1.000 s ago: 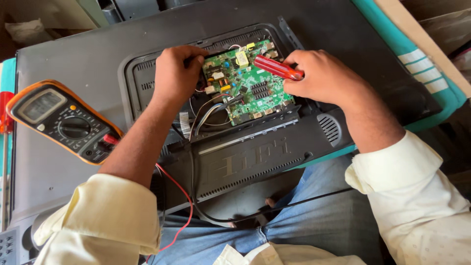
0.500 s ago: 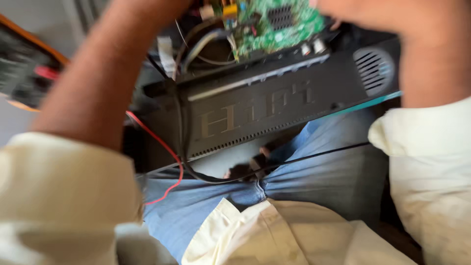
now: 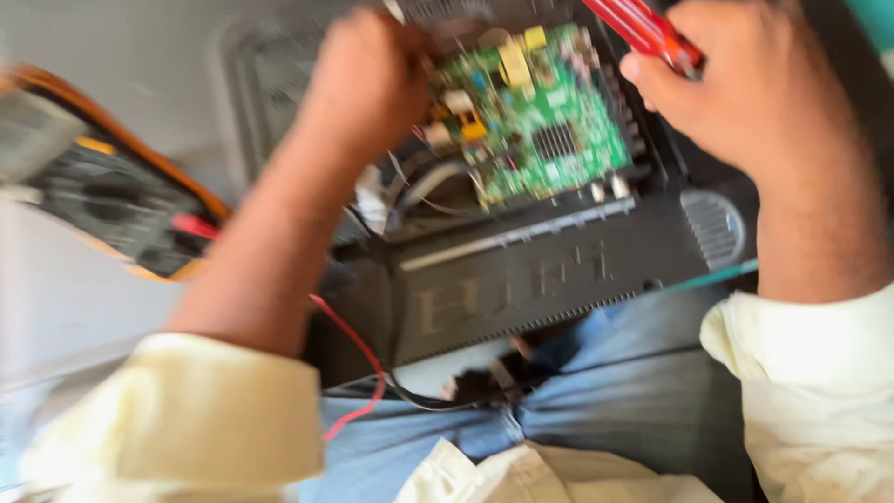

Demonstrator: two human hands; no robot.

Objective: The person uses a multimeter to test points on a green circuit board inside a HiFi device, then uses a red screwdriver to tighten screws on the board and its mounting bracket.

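Observation:
A green circuit board (image 3: pixel 540 121) lies in the open back of a flat dark television (image 3: pixel 549 279) that rests face down across my lap. My left hand (image 3: pixel 368 79) sits curled at the board's left edge, touching it; the frame is too blurred to show whether anything is in its fingers. My right hand (image 3: pixel 745 88) is at the board's upper right and grips a red-handled screwdriver (image 3: pixel 643 28), whose handle slants up to the left.
An orange-cased multimeter (image 3: pixel 102 200) lies at the left on the television's back. Its red lead (image 3: pixel 349 359) and a black lead (image 3: pixel 419 396) trail down over my blue trousers. A round speaker grille (image 3: pixel 712 228) sits right of the board.
The view swung down toward my lap and has come back up to the board. Both hands remain at the board, the right one still holding the screwdriver.

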